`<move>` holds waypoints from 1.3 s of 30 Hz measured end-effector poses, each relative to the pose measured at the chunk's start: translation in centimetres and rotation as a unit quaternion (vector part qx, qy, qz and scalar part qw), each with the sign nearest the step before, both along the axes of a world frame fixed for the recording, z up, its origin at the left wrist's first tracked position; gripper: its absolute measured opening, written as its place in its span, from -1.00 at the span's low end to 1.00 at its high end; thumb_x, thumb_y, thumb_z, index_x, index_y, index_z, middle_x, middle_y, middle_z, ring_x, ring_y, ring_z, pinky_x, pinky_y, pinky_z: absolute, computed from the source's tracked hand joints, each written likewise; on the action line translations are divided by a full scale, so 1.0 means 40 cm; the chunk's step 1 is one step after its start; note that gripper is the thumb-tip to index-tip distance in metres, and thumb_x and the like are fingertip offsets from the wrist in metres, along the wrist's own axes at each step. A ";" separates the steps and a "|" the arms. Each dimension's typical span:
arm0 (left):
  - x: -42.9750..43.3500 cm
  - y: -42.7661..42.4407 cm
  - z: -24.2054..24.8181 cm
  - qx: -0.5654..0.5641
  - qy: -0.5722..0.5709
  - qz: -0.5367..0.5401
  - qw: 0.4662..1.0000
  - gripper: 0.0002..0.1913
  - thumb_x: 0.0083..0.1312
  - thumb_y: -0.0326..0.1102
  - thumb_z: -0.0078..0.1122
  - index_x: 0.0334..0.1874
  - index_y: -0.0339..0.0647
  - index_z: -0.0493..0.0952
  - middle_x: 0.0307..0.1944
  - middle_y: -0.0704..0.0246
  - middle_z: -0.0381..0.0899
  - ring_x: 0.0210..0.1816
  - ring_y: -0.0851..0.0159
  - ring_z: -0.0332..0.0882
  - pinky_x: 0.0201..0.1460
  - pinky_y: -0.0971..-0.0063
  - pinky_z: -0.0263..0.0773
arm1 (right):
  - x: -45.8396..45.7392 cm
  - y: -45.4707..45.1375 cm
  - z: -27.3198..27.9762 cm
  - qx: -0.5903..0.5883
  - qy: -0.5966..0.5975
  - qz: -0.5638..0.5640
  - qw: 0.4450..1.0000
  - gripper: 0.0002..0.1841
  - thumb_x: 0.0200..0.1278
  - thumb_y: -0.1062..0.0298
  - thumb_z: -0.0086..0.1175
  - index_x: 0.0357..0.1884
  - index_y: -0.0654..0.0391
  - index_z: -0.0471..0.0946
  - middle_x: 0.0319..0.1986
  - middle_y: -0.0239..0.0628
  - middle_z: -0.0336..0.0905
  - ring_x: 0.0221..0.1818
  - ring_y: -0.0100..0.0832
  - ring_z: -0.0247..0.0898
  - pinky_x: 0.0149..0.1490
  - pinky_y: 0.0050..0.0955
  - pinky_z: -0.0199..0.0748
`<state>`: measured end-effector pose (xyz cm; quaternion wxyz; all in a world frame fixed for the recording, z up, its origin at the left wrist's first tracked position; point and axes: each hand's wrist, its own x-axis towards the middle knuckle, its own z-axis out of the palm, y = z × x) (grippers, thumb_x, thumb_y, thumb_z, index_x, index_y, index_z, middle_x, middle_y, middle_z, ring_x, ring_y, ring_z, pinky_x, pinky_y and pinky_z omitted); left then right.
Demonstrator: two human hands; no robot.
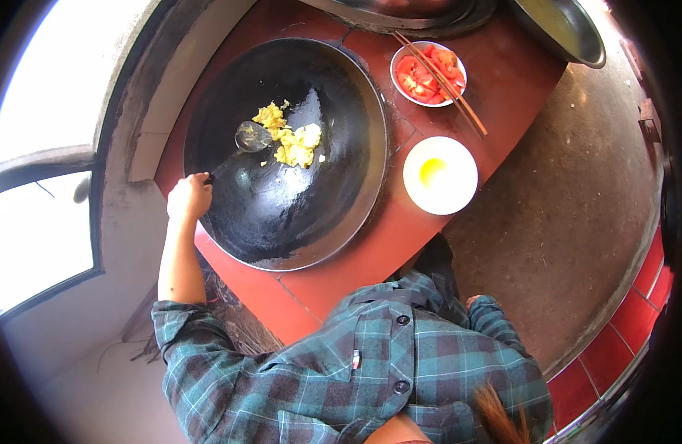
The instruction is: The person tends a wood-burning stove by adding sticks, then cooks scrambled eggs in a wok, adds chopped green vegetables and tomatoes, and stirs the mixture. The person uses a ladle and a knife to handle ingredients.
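My left hand (pixel 190 197) grips the handle of a metal ladle (pixel 253 137) at the left rim of a large dark wok (pixel 330 211). The ladle's bowl rests inside the wok, touching or right beside clumps of yellow scrambled egg (pixel 298 145). Small egg bits lie scattered around them. My right hand (pixel 472 301) hangs low by my side, with only a sliver showing past the plaid sleeve. To the wok's right stands a white bowl (pixel 457 188) with a little yellow liquid in it. Behind that, a bowl of cut tomatoes (pixel 418 77) has wooden chopsticks (pixel 443 83) lying across it.
The wok is set into a red tiled stove top (pixel 307 294). At the back are another large round pan (pixel 374 16) and, to the right, a metal basin (pixel 582 33) holding cloudy liquid. Dry sticks (pixel 241 327) lie below on the left, beside the wall. Bare floor (pixel 529 233) stretches away at right.
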<state>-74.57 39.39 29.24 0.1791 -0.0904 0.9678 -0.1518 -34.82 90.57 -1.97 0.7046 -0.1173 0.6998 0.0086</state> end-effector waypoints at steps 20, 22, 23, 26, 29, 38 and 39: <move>-0.058 -0.010 -0.126 0.282 -0.031 0.269 0.920 -0.64 0.10 -0.29 0.03 0.00 -0.06 0.45 -0.63 0.41 0.47 -0.71 0.51 0.33 -0.70 0.62 0.22 | 0.032 0.041 -0.065 -0.001 -0.028 -0.139 0.990 -0.68 0.13 0.21 -0.17 -0.07 -0.07 0.46 -0.09 -0.43 0.45 -0.01 -0.36 0.33 0.05 -0.41 0.29; -0.043 -0.042 -0.104 0.285 -0.088 0.230 0.926 -0.65 0.10 -0.29 0.02 -0.02 -0.09 0.47 -0.60 0.38 0.51 -0.69 0.49 0.37 -0.66 0.61 0.28 | 0.014 0.031 -0.052 -0.037 -0.025 -0.110 0.993 -0.68 0.13 0.22 -0.18 -0.07 -0.08 0.46 -0.11 -0.43 0.46 -0.02 -0.37 0.34 0.04 -0.42 0.30; -0.026 -0.035 -0.073 0.266 -0.122 0.220 0.930 -0.65 0.09 -0.30 0.02 -0.03 -0.09 0.47 -0.57 0.36 0.53 -0.68 0.48 0.39 -0.61 0.60 0.33 | -0.004 0.023 -0.010 -0.051 -0.013 -0.045 0.998 -0.68 0.13 0.24 -0.18 -0.07 -0.08 0.46 -0.11 -0.43 0.47 -0.02 -0.37 0.34 0.03 -0.43 0.30; 0.072 -0.033 -0.001 0.137 -0.083 0.094 0.983 -0.68 0.03 -0.27 0.06 -0.11 0.00 0.52 -0.31 0.27 0.58 -0.38 0.26 0.56 -0.19 0.46 0.41 | -0.109 -0.024 0.126 -0.041 0.003 0.072 0.997 -0.68 0.14 0.27 -0.20 -0.05 -0.11 0.44 -0.09 -0.43 0.45 0.00 -0.40 0.33 0.05 -0.46 0.29; 0.097 -0.004 0.067 -0.001 -0.082 -0.090 0.993 -0.68 0.03 -0.33 0.04 -0.12 0.09 0.52 -0.39 0.21 0.56 -0.35 0.13 0.54 -0.20 0.35 0.43 | -0.088 -0.030 0.063 0.005 -0.019 0.050 0.999 -0.66 0.14 0.25 -0.20 -0.02 -0.12 0.42 -0.01 -0.46 0.38 0.05 -0.43 0.27 0.11 -0.51 0.24; -0.040 0.054 0.048 0.129 -0.192 0.035 0.972 -0.69 0.04 -0.34 0.03 -0.12 -0.06 0.52 -0.44 0.24 0.57 -0.48 0.28 0.54 -0.45 0.47 0.43 | -0.055 -0.040 0.020 0.073 -0.069 -0.091 0.991 -0.61 0.17 0.18 -0.24 0.08 -0.13 0.34 0.14 -0.43 0.20 0.17 -0.34 0.13 0.20 -0.33 0.13; -0.062 0.059 0.033 0.175 -0.224 0.106 0.953 -0.69 0.04 -0.35 0.03 -0.12 -0.08 0.52 -0.49 0.26 0.57 -0.54 0.32 0.53 -0.53 0.50 0.41 | -0.014 -0.041 -0.010 0.089 -0.072 -0.117 0.987 -0.60 0.21 0.18 -0.28 0.10 -0.11 0.32 0.16 -0.41 0.17 0.18 -0.32 0.11 0.21 -0.28 0.12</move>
